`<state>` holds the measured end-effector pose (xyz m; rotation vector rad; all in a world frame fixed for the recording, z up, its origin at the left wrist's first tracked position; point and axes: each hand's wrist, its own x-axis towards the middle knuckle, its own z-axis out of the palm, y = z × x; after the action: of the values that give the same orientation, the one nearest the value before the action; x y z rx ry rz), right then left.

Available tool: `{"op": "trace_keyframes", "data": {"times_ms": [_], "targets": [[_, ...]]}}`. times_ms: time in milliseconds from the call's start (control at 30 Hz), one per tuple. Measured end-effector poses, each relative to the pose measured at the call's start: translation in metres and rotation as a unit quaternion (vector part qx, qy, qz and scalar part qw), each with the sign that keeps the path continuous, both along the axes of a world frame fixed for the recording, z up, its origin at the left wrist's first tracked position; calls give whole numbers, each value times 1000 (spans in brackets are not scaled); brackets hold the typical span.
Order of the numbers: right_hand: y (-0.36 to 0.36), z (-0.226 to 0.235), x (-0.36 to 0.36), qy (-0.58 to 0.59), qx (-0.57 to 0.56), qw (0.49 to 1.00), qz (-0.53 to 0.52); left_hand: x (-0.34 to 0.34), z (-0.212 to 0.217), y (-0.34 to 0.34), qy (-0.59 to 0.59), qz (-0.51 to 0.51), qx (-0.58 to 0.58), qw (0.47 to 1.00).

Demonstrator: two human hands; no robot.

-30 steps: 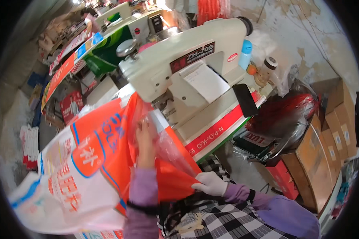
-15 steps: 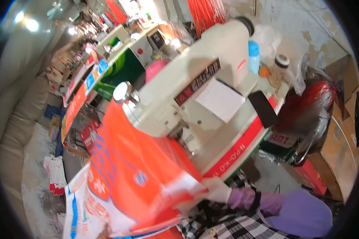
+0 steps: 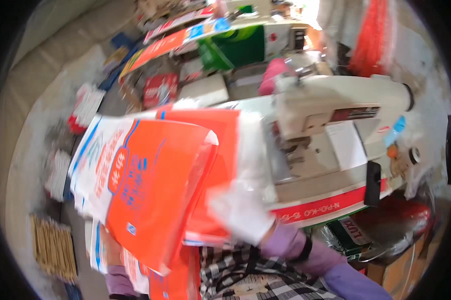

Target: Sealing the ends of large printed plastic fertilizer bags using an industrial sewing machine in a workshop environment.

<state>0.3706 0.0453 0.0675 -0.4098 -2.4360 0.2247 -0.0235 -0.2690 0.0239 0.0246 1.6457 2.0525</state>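
Observation:
An orange-and-white woven sack (image 3: 160,170) with blue printing lies tilted in front of me, left of the sewing machine (image 3: 315,100). Beneath and behind it are more orange sacks (image 3: 225,135). My right hand (image 3: 243,212), in a white glove, is over the orange sacks just left of the machine's bed; its fingers are smeared by motion. My left hand (image 3: 113,252) is at the lower left, partly under the edge of the printed sack, with its fingers hidden. No sack shows under the machine's needle.
A black phone (image 3: 372,183) leans at the machine table's front edge. A blue-capped bottle (image 3: 395,131) and a jar (image 3: 413,155) stand at the right. Beyond are a pink thread cone (image 3: 273,75) and another table with a green cover (image 3: 235,47). Bundled gloves (image 3: 88,102) lie left.
The view has swung left. The orange sack has come away from under the machine's head and now lies left of it. My right hand has moved up beside the machine bed; more of my left forearm shows.

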Motion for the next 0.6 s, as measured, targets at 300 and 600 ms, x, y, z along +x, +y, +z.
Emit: {"op": "trace_keyframes", "data": {"times_ms": [300, 600], "targets": [[89, -114, -155, -40, -374, 926, 13, 180, -82, -36, -49, 101, -199, 973], [81, -94, -143, 62, -360, 929, 56, 145, -76, -44, -8, 205, 60, 977]]}}
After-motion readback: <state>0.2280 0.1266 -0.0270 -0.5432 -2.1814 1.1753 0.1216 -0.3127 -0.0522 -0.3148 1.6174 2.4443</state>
